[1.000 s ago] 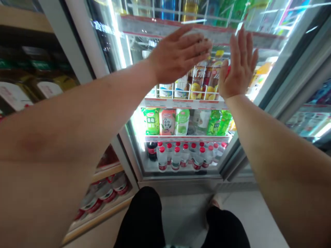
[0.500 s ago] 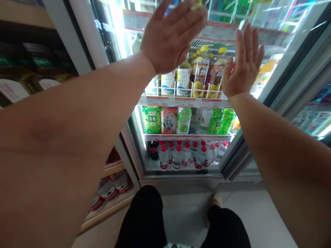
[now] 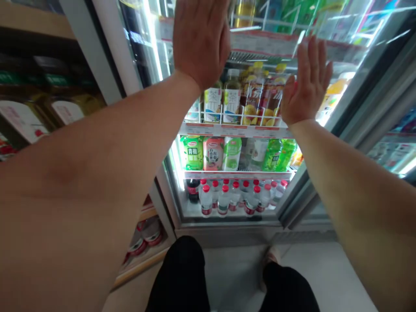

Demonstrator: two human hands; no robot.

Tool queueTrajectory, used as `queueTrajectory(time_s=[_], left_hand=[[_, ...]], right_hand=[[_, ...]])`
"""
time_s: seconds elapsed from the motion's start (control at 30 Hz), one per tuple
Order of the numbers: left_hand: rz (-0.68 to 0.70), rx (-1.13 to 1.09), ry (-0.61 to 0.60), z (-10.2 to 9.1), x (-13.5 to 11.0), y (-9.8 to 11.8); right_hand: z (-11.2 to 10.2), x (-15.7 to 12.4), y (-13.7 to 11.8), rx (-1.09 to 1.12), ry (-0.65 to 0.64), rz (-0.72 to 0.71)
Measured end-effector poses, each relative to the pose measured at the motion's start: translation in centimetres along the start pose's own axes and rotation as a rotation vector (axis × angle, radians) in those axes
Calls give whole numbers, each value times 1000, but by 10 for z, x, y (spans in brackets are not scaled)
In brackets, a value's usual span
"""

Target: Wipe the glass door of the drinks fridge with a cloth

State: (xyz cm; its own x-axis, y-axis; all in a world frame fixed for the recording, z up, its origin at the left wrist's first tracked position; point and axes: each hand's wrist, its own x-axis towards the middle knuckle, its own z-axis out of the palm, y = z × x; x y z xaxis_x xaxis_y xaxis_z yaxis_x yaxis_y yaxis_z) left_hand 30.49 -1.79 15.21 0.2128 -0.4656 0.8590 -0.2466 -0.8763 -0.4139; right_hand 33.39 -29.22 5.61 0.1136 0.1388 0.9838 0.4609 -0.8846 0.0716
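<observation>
My left hand is raised at the top of the view, its back toward me and fingers stretched upward, the tips near the top edge. Behind its wrist are tea bottles with white labels. To the right, my right hand is also up, fingers straight and slightly spread, beside yellow-capped drink bottles. Neither hand holds anything that I can see. Both are in front of a lit drinks fridge; whether the palms touch its glass I cannot tell.
Lower shelves hold green and pink drink bottles and red-capped water bottles. On the left stands a shelf with large oil-coloured bottles. A metal door frame slants along the right. My legs are below, over pale floor.
My left hand has shifted left, and its fingers have turned from pointing up-right to nearly straight up, uncovering more tea bottles. My right hand has hardly moved.
</observation>
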Motion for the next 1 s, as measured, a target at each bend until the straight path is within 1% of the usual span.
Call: queueTrajectory(time_s=[0.03, 0.07, 0.13, 0.17, 0.2, 0.23, 0.3, 0.37, 0.4, 0.43, 0.47, 0.5, 0.57, 0.6, 0.63, 0.67, 0.77, 0.8, 0.83, 0.93, 0.97, 1.0], left_hand=[[22, -15, -12, 1, 0, -1], [122, -36, -56, 1, -1, -1], [408, -75, -166, 0, -4, 2], [491, -84, -183, -1, -6, 4], [496, -77, -164, -2, -7, 7], [424, -51, -119, -3, -7, 9], [154, 29, -27, -5, -4, 11], [-113, 86, 7, -6, -1, 12], [-187, 93, 6, -7, 0, 12], [-197, 90, -8, -6, 0, 12], [-135, 80, -39, -6, 0, 12], [-10, 69, -82, -5, -1, 11], [308, 41, -176, -3, -4, 10], [424, 28, -199, -2, -5, 9], [467, 27, -194, 0, -6, 8], [428, 41, -158, 1, -6, 8], [81, 135, 2, 2, -6, 7], [35, 153, 23, 3, -6, 7], [71, 146, 12, 3, -7, 7], [403, 49, -121, 2, -9, 8], [438, 26, -136, 1, -9, 8], [392, 24, -116, 0, -10, 9]], right_hand=[[0, 0, 0, 6, -4, 0], [0, 0, 0, 16, -8, 5], [1, 0, 0, 40, -11, 22], [1, 0, 0, 50, -10, 30], [1, 0, 0, 56, -9, 34], [1, -1, 0, 59, -4, 32], [2, -1, 1, 61, 2, 12], [2, -1, 2, 54, 9, -5], [2, -1, 2, 50, 12, -7], [2, -1, 1, 51, 11, -5], [1, -1, 1, 56, 8, 3], [1, 0, 0, 65, 4, 12], [0, 0, -1, 87, -4, 24], [0, 0, -1, 93, -5, 26], [1, 0, -1, 97, -7, 24], [1, 0, 0, 100, -3, 19], [3, -1, 2, 89, 14, -5], [4, -1, 3, 76, 19, -9], [4, -1, 3, 60, 20, -10], [5, 0, 3, 28, 15, 3], [5, 0, 3, 29, 13, 5], [5, 0, 3, 34, 13, 4]])
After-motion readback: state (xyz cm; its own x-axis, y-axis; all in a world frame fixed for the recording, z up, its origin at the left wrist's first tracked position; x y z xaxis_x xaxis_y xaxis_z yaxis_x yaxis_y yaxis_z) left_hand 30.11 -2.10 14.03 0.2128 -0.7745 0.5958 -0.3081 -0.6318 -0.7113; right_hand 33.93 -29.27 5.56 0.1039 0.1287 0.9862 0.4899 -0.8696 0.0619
